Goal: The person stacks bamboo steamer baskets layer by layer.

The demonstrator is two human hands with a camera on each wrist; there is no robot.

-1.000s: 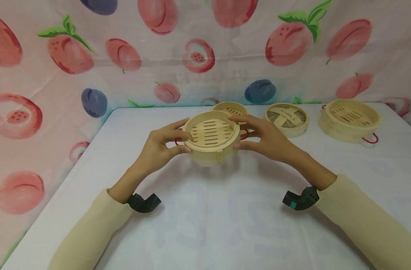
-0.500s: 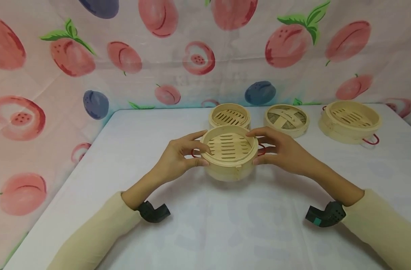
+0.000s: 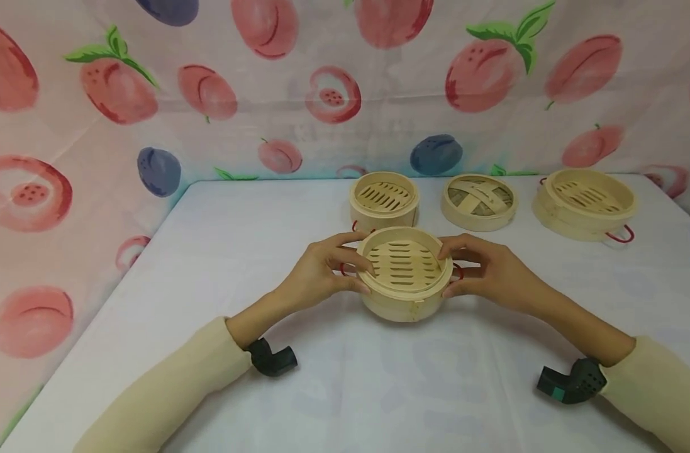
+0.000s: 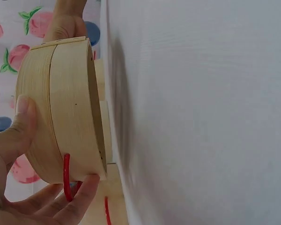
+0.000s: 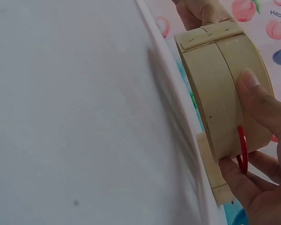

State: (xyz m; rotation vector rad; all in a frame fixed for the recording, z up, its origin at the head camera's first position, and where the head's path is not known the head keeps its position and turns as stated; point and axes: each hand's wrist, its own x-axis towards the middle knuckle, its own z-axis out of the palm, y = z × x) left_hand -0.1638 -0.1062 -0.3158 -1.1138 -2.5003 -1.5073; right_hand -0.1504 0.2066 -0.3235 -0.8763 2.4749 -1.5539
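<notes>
My left hand [image 3: 328,267] and right hand [image 3: 489,274] grip a round bamboo steamer basket [image 3: 394,307] from opposite sides. Its slotted base shows inside the rim. In the left wrist view, the thumb presses the outer wall [image 4: 75,98] while fingers curl near a red handle [image 4: 66,176]. The right wrist view shows the other thumb on the wall [image 5: 220,89] and fingers beside a second red handle [image 5: 244,147]. The basket appears slightly raised, with a shadow on the white cloth below. Directly behind it is another slotted steamer basket [image 3: 381,221].
A steamer lid [image 3: 479,220] with crossed bamboo strips lies at the back, right of the rear basket. Farther right stands a larger steamer basket [image 3: 571,220] with red handles. White cloth [image 3: 378,390] covers the table; a fruit-print cloth [image 3: 378,113] hangs behind.
Both hands have carried the held basket rightward and closer to me, lower over the table. The basket behind, partly covered before, now shows more fully.
</notes>
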